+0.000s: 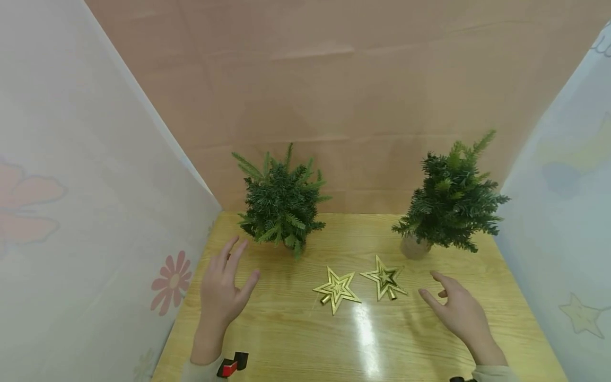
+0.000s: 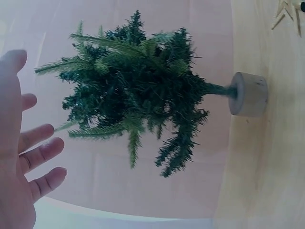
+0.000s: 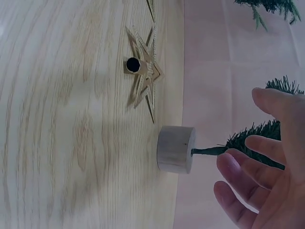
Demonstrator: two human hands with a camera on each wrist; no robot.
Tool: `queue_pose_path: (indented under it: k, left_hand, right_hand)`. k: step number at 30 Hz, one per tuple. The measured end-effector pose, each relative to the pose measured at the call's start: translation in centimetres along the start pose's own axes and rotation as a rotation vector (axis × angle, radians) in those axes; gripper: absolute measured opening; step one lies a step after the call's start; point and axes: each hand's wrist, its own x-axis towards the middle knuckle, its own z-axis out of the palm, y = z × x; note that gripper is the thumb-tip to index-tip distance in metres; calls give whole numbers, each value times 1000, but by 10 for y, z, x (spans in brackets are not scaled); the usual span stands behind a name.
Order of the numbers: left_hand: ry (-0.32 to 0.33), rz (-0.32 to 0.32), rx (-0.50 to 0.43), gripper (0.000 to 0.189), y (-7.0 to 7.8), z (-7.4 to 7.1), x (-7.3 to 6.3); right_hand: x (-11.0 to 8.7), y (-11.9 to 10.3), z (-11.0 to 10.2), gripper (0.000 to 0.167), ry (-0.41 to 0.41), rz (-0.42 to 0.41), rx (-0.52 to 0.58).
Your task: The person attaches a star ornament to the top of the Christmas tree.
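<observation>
Two small artificial Christmas trees stand at the back of the table: the left tree [image 1: 282,201] and the right tree [image 1: 451,199]. Each has a round wooden base, clearest under the left tree [image 2: 250,94] and the right tree [image 3: 176,149] in the wrist views. Between them lie two gold star toppers, the left star [image 1: 337,289] and the right star [image 1: 384,277], each with a short tube. My left hand [image 1: 224,289] hovers in front of the left tree, fingers spread, holding nothing. In front of the right tree, my right hand [image 1: 460,310] is empty with loosely bent fingers.
The wooden table [image 1: 296,345] meets a pinkish-brown backdrop [image 1: 353,95] behind the trees. A pale printed sheet [image 1: 95,212] closes the left side, and another pale sheet [image 1: 563,223] stands on the right.
</observation>
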Motion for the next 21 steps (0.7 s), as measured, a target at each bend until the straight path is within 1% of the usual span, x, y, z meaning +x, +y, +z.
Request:
queue_pose_path:
  k: [4,11,13,19,21]
  left_hand:
    - [43,-1,-16,58,1,0,12]
    - [75,-23,-42,53,3,1,27]
    - [70,-28,-57,53,3,1,31]
    - [21,-23,-82,54,4,2,40]
    - [24,-31,-96,54,4,3,42]
  right_hand:
    - [2,-3,7,76,-10,-2,19]
    - [1,-11,23,77,-32,9,56]
    - [2,-14,28,76,-37,11,66]
    - [7,-19,37,76,-56,17,94]
    - [9,-20,40,76,-64,20,106]
